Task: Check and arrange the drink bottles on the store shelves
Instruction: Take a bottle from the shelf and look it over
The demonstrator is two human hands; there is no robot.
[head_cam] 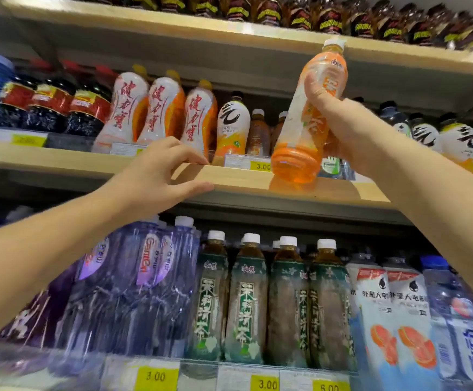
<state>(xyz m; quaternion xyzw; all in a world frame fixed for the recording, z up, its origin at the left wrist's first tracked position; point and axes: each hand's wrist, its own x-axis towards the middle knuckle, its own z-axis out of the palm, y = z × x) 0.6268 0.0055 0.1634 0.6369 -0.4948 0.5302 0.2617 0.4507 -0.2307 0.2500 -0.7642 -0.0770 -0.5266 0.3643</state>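
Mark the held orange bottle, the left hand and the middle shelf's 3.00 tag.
orange bottle (294, 136), head view, lower body.
left hand (152, 176), head view, back of hand, gripping shelf edge (243, 180).
3.00 tag (261, 166), head view, yellow face.

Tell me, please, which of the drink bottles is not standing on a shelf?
The orange bottle with the white cap: the right hand grips it, tilted, in front of the middle shelf; the others stand in rows.

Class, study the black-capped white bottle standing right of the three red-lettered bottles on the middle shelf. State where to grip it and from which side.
Probably the shoulder just below the cap of the black-capped white bottle, coming from the front: it stands upright at the shelf edge, and a red-lettered bottle crowds its left side.
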